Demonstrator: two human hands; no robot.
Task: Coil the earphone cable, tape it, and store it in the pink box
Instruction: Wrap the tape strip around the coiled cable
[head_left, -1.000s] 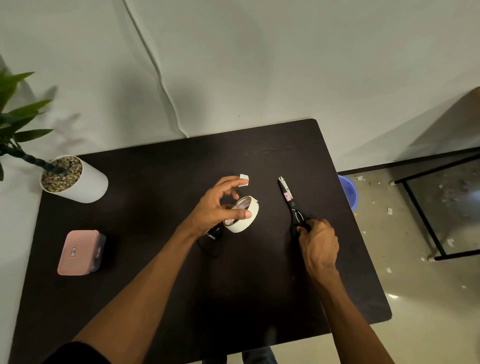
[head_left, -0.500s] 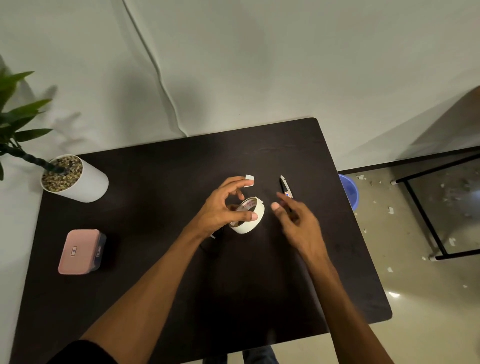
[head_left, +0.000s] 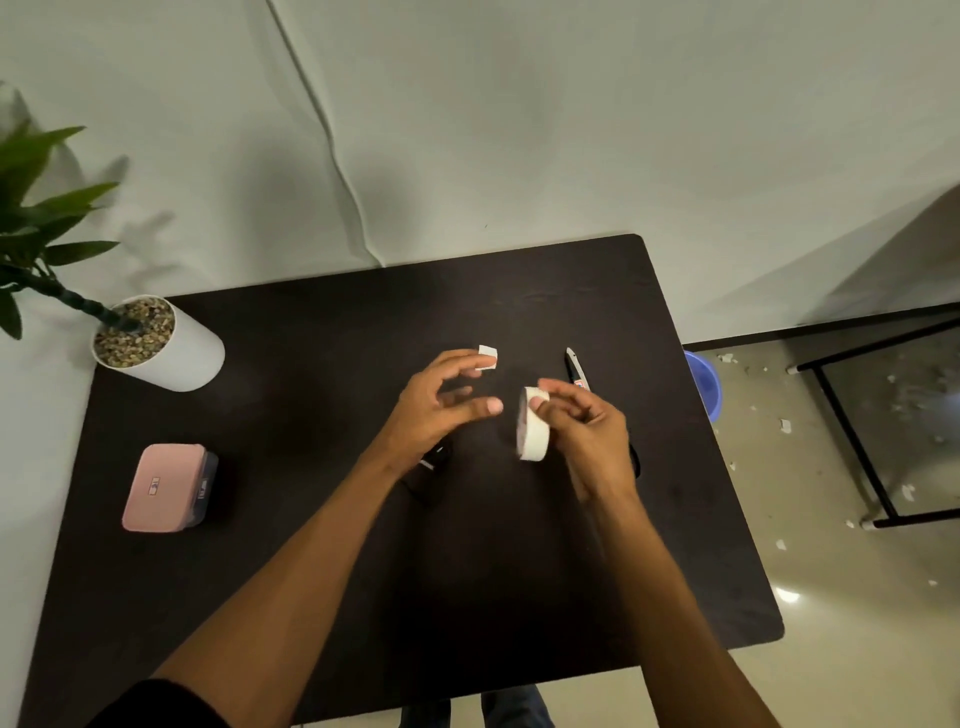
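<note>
A white tape roll (head_left: 532, 434) is held on edge above the middle of the dark table (head_left: 311, 364), gripped from the right by my right hand (head_left: 587, 431). My left hand (head_left: 441, 405) hovers just left of the roll with fingers spread and relaxed. A small cut piece of white tape (head_left: 487, 358) sticks to its index fingertip. The black earphone cable (head_left: 434, 462) lies on the table under my left wrist, mostly hidden and hard to make out. The pink box (head_left: 161, 486) sits shut near the table's left edge.
Black scissors (head_left: 575, 366) lie on the table behind my right hand, tip pointing away. A white pot with a green plant (head_left: 156, 343) stands at the far left corner. A blue bucket (head_left: 704, 382) and a black metal frame (head_left: 852, 441) are on the floor to the right.
My right hand left the scissors on the table, crossed to the left and took the tape roll. My left hand let go of the roll and keeps the tape piece on its fingertip.
</note>
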